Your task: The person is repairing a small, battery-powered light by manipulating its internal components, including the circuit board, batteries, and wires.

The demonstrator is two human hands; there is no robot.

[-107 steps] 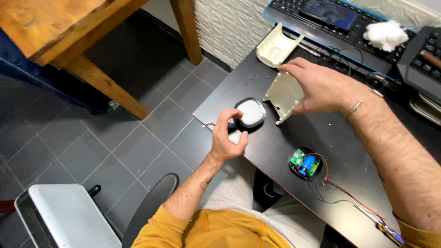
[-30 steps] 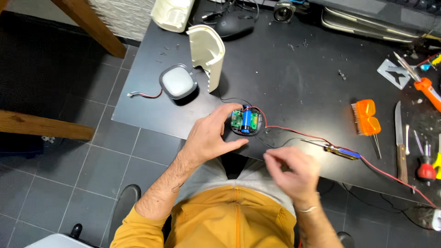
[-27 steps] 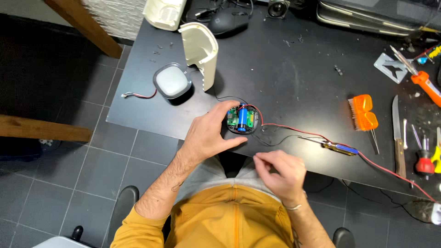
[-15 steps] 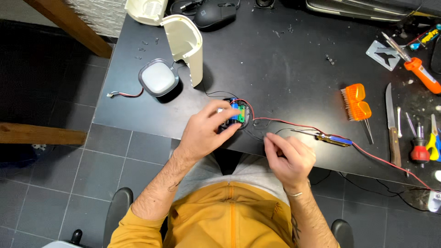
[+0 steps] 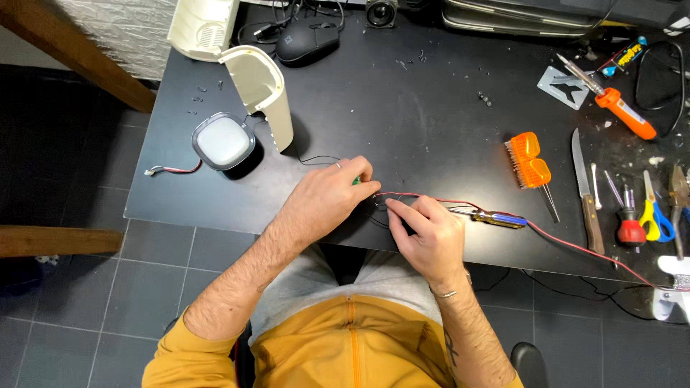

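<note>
Since the earlier frames, the left hand (image 5: 327,197) has been closed further over the small round green circuit module (image 5: 356,181), so that only a green sliver is seen at the fingertips, and the right hand (image 5: 424,230) has been brought up close beside it. Both hands are held near each other at the near edge of the black counter (image 5: 431,108), fingers curled — the left cupped on the module, the right pinched on the thin red and black wires (image 5: 417,197) that leave it.

From the hands the wires are run to the right, their long axis along the counter's near edge, past a slim yellow-and-blue tool (image 5: 499,218). The right hand is the nearer to that run.

Farther left, a rounded grey-white pad in a dark rim (image 5: 223,140) is seen, with a cream plastic shell (image 5: 262,86) standing just beside it. At the right, an orange ribbed plastic piece (image 5: 530,159), a wooden-handled knife (image 5: 586,194) and an orange-handled soldering iron (image 5: 618,104) are laid — hard, matte things.
</note>
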